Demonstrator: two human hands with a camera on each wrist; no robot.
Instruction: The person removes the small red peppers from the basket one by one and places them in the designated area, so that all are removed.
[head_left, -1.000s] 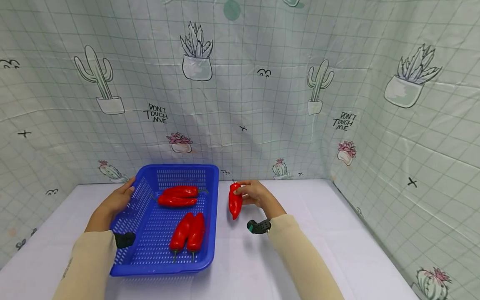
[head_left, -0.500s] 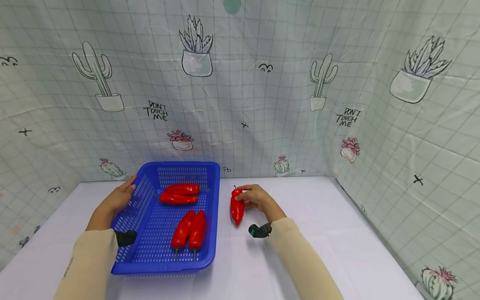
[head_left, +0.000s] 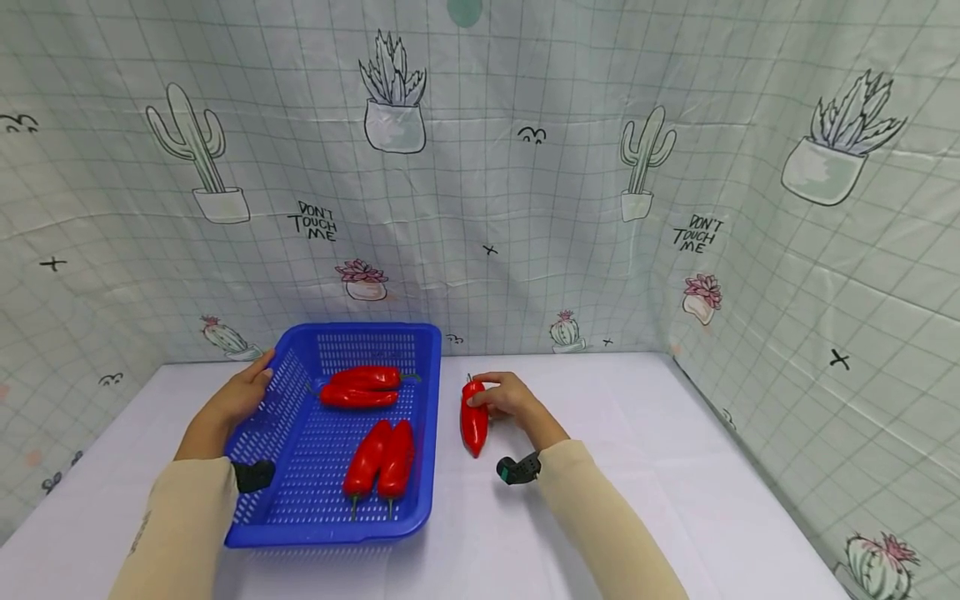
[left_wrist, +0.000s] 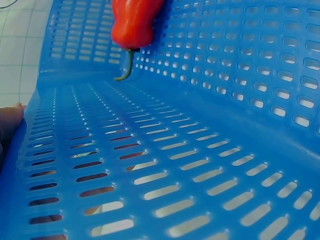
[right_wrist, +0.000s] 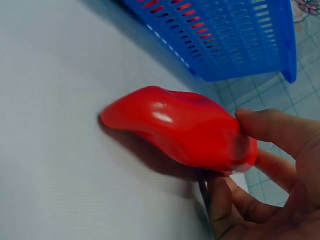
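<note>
Since the earlier frame, the right hand (head_left: 504, 398) is bringing the red pepper (head_left: 474, 427) slightly toward six o'clock. Nearest, two beige sleeves (head_left: 603, 517) are reaching over the white table (head_left: 637, 467). Inside the blue basket (head_left: 330, 535), the near pair of peppers (head_left: 367, 458) is lying at four o'clock, their stems pointing to six. Outside, at the basket's three o'clock, the right hand's thumb and fingers are pinching the red pepper near its stem end. The left hand (head_left: 238, 398) is touching the basket wall at ten o'clock; I cannot tell if its partly hidden fingers are clamping. The far pair of peppers (head_left: 360, 398) is lying at one o'clock. Behind, a patterned curtain (head_left: 450, 208) is hanging.
</note>
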